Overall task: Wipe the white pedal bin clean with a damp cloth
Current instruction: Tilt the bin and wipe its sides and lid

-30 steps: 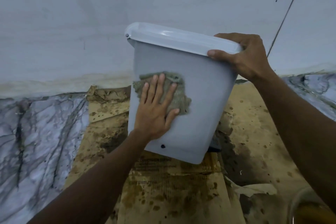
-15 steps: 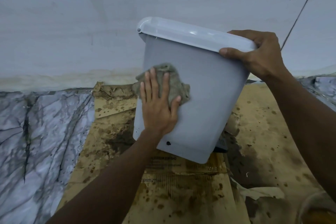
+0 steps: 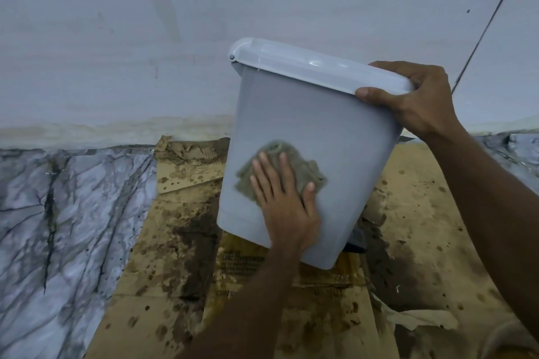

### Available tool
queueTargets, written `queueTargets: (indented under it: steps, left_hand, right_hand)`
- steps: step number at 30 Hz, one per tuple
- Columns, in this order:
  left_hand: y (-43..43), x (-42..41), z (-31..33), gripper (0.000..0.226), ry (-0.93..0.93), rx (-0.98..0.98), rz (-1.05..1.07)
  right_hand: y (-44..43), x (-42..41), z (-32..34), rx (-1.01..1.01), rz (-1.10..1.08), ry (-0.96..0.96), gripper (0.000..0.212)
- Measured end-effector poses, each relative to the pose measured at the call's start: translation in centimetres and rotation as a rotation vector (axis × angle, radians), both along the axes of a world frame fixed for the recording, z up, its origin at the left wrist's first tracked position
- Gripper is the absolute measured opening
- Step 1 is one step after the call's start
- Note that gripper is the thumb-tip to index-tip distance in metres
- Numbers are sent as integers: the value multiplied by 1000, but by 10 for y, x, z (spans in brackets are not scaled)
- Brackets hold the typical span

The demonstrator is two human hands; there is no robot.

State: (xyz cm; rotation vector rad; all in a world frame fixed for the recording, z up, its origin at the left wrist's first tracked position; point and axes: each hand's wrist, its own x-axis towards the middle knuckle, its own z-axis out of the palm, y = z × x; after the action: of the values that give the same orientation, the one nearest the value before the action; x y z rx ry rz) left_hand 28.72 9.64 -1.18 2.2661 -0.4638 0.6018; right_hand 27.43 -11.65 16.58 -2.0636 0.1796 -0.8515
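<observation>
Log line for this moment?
left hand: flat, pressing cloth on bin side | right hand: grips bin top | bin: tilted, lid shut

– How was the bin sitting?
– The white pedal bin (image 3: 306,125) was tipped, lid shut, its top leaning right, over the far end of the stained cardboard (image 3: 180,242). The right hand (image 3: 420,108) gripped its lid rim.
– And the cloth?
– The crumpled grey-green cloth (image 3: 304,167) lay flat on the bin's lower side, under the left hand (image 3: 285,207).
</observation>
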Motion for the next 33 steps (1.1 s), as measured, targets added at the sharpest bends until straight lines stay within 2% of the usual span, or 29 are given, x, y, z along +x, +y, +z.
queueTargets:
  steps: [2,3,7,10,13,16,19,20,22,24,26,29,33]
  left_hand:
    - [10,30,20,69,-103,1,-9]
    - [14,40,26,69,-55,-73,68]
    - [22,35,8,73,393,-517,480]
    - [7,4,-15,81,520,-590,549]
    - [-16,-30,-21,87,502,-509,450]
    - [-20,-35,-19,76,307,-251,241]
    - [-2,3,-4,74,109,-136,128]
    - [6,17,2,75,107,-163,157]
    - [18,35,8,75,216,-306,283]
    - [18,31,1,76,376,-469,424]
    - [11,11,-12,79,452,-523,501]
    - [-2,-31,-39,85,448,-424,425]
    - [-21,-89,-60,79,392,-146,276]
  right_hand:
    - [2,0,0,-23,6,8,41]
    - [4,0,1,-28,9,10,40]
    - [4,3,1,-2,9,1,42]
    - [4,5,1,11,14,-4,41]
    - [3,4,1,21,5,3,39]
    - [1,4,0,26,0,-2,41]
    - [2,4,0,9,16,4,40]
    - [1,4,0,4,17,3,40]
    - [2,5,1,4,15,2,41]
    - [5,5,1,-1,14,2,38]
    - [6,5,1,-9,4,6,39]
    - [5,4,2,1,5,15,43]
    - [4,2,1,16,3,10,45]
